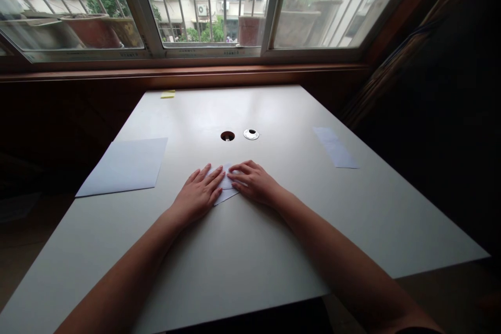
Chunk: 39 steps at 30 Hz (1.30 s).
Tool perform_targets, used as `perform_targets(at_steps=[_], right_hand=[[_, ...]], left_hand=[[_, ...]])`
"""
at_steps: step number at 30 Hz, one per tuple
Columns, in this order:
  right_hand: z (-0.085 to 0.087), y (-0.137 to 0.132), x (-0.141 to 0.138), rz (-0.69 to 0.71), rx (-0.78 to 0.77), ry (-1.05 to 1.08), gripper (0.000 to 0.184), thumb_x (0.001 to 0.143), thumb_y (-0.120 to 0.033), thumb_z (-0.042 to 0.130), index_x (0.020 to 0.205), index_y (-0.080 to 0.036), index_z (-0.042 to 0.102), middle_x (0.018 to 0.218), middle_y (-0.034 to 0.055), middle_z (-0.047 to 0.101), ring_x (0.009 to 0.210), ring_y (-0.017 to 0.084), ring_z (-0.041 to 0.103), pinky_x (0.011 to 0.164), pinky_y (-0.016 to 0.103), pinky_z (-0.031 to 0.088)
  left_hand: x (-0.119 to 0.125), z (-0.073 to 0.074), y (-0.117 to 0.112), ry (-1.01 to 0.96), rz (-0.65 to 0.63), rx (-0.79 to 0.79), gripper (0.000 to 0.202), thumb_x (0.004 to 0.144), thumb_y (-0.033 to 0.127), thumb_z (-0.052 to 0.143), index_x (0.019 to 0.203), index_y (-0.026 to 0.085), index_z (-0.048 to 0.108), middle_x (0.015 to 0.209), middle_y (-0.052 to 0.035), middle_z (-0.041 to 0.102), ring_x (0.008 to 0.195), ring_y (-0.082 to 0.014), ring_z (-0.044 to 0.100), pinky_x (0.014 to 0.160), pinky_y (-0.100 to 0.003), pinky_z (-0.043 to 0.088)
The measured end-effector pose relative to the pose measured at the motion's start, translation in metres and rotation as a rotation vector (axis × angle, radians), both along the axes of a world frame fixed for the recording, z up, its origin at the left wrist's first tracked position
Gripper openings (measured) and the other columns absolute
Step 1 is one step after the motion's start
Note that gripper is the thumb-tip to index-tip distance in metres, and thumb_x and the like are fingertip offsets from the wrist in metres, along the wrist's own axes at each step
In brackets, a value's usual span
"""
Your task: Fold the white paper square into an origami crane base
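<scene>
A small folded piece of white paper [227,183] lies on the white table between my hands, with a pointed flap showing at its lower edge. My left hand [201,190] rests flat over its left side, fingers spread and stretched forward. From the right, my right hand [254,180] touches the paper with its fingertips; these fingers are loosely bent and a little apart. Both hands cover parts of the paper, so its full outline is hidden.
A large white sheet [125,164] lies at the table's left edge, and a narrow paper strip [335,147] at the right. Beyond my hands are a round hole [227,136] and a round cover [251,134]. Yellow sticky notes [168,94] lie near the barred window [207,5].
</scene>
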State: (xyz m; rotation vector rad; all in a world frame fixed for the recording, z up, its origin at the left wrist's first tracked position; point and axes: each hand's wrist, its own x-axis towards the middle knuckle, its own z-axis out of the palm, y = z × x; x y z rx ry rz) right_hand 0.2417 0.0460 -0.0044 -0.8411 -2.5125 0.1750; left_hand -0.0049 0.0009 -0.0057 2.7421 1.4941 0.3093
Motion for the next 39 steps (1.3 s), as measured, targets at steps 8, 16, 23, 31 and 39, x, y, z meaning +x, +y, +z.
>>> perform_targets(at_steps=[8,16,23,31,39], right_hand=[[0.009,-0.004,-0.001,-0.021,0.013,-0.032,0.028,0.095,-0.035,0.059,0.119,-0.028,0.07,0.123,0.0062,0.067,0.112,0.025,0.056,0.1,0.043,0.049],[0.003,0.002,0.02,0.064,-0.015,0.051,0.017,0.09,-0.03,0.067,0.104,-0.03,0.077,0.114,0.0045,0.072,0.104,0.023,0.062,0.093,0.041,0.054],[0.002,0.003,0.022,0.082,-0.032,0.102,0.035,0.089,-0.04,0.067,0.121,-0.026,0.07,0.114,0.0083,0.072,0.103,0.024,0.061,0.092,0.043,0.055],[0.002,0.003,0.025,0.058,-0.085,0.113,0.041,0.089,-0.039,0.068,0.127,-0.025,0.066,0.117,0.01,0.07,0.107,0.026,0.059,0.094,0.046,0.054],[0.0,0.005,0.025,0.04,-0.098,0.119,0.038,0.09,-0.035,0.068,0.126,-0.024,0.065,0.117,0.0098,0.069,0.107,0.025,0.058,0.095,0.045,0.053]], left_hand=[[0.002,-0.001,-0.002,0.004,0.035,-0.006,0.055,0.103,0.046,0.034,0.154,0.029,0.031,0.16,-0.0001,0.031,0.15,-0.0272,0.027,0.121,-0.051,0.025],[-0.001,-0.006,-0.001,-0.033,0.027,0.025,0.057,0.102,0.046,0.037,0.155,0.027,0.03,0.161,-0.0037,0.032,0.15,-0.0261,0.026,0.122,-0.049,0.024],[-0.003,-0.003,-0.001,-0.166,0.062,-0.013,0.072,0.097,0.052,0.046,0.156,0.018,0.023,0.155,-0.0134,0.041,0.146,-0.0286,0.035,0.12,-0.05,0.028],[-0.003,0.007,0.0,-0.411,0.095,0.028,0.055,0.094,0.044,0.057,0.142,0.021,0.044,0.128,-0.0116,0.06,0.119,-0.0279,0.054,0.101,-0.047,0.046],[-0.002,0.011,0.0,-0.529,0.084,0.057,0.036,0.093,0.031,0.058,0.128,0.021,0.055,0.097,-0.0055,0.068,0.099,-0.0244,0.057,0.093,-0.044,0.05]])
